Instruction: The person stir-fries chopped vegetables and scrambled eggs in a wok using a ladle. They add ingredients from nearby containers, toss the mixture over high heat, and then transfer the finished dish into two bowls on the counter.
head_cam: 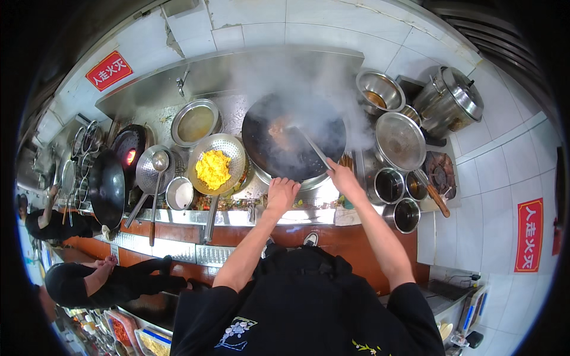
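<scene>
Steam rises from a large black wok (262, 147) on the range in front of me. Brownish food (280, 133) lies in it, partly veiled by the steam. My left hand (283, 194) grips the wok's near rim. In my right hand (345, 179) is the metal handle of a wok utensil (314, 144); its head is lost in steam among the food, so I cannot tell ladle from spatula. Left of the wok, a perforated strainer (238, 153) holds yellow scrambled egg (213, 170).
A pan of cloudy liquid (196, 122), a ladle (159, 167) on another strainer, and a second wok (107, 187) stand left. To the right are a mesh strainer (400, 140), steel pots of dark liquid (388, 186) and a lidded stockpot (449, 100). Two people (73, 285) stand at left.
</scene>
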### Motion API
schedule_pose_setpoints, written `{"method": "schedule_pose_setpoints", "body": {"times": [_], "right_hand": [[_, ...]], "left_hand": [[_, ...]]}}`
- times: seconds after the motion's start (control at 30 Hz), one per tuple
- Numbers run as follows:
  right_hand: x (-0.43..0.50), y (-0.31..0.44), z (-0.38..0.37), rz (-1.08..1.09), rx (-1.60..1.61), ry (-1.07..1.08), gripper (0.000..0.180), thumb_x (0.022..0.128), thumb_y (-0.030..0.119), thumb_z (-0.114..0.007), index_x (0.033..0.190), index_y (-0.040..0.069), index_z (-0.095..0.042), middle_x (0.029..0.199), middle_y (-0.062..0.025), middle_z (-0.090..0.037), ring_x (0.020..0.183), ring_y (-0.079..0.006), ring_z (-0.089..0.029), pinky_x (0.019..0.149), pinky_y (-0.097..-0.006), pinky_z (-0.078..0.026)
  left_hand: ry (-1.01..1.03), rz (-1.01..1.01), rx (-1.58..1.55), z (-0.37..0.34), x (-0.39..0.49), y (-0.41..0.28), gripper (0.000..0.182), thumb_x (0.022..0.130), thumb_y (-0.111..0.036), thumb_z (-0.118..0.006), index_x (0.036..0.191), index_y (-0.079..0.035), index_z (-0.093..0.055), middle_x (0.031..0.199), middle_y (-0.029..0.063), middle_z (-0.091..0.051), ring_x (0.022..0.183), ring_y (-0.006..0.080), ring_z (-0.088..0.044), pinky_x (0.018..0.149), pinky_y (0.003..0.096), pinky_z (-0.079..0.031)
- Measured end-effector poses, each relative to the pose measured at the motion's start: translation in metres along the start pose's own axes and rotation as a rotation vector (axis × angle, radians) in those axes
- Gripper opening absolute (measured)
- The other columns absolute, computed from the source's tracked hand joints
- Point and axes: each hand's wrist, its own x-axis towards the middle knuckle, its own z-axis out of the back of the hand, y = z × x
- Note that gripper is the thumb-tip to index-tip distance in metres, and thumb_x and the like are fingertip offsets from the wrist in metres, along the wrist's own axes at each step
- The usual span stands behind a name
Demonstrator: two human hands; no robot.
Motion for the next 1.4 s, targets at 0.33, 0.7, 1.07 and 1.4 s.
{"method": "schedule_pose_setpoints", "body": {"times": [0.33,0.7,1.07,1.4], "right_hand": [[-0.045,0.025,0.060,-0.189,-0.030,0.296,0.046,0.101,0.021,-0.055,0.146,0.011,-0.050,0.068,-0.0068,-0.055,0.051,-0.0135,-0.044,0.052,-0.0337,-0.043],[-0.062,0.002,0.072,-0.076,0.086,0.388,0.048,0.099,0.019,-0.056,0.145,0.007,-0.050,0.067,-0.0081,-0.058,0.051,-0.0151,-0.049,0.053,-0.0332,-0.044],[-0.017,0.000,0.009,-0.146,0.347,0.208,0.049,0.100,0.018,-0.057,0.146,0.006,-0.048,0.063,-0.0052,-0.055,0.056,-0.0166,-0.053,0.052,-0.0331,-0.044],[-0.070,-0.067,0.053,-0.101,0.834,-0.060,0.056,0.102,0.017,-0.053,0.154,0.011,-0.036,0.063,0.0019,-0.047,0.047,-0.0067,-0.042,0.043,-0.0234,-0.036]], "left_hand": [[-0.127,0.012,-0.034,0.001,-0.003,-0.004,0.020,0.092,-0.027,-0.063,0.084,-0.009,-0.066,0.087,0.0093,-0.061,0.091,0.0297,-0.057,0.089,0.0436,-0.043],[-0.219,-0.046,-0.036,0.003,-0.004,-0.017,0.019,0.090,-0.028,-0.065,0.086,-0.009,-0.066,0.086,0.0111,-0.058,0.090,0.0302,-0.056,0.084,0.0441,-0.042],[-0.183,-0.005,-0.033,0.014,-0.012,-0.028,0.022,0.089,-0.030,-0.068,0.085,-0.009,-0.067,0.086,0.0100,-0.060,0.091,0.0316,-0.055,0.086,0.0447,-0.041],[-0.196,0.047,-0.046,-0.004,-0.019,-0.046,0.032,0.093,-0.035,-0.062,0.081,-0.006,-0.067,0.083,0.0111,-0.062,0.087,0.0326,-0.056,0.086,0.0458,-0.042]]}}
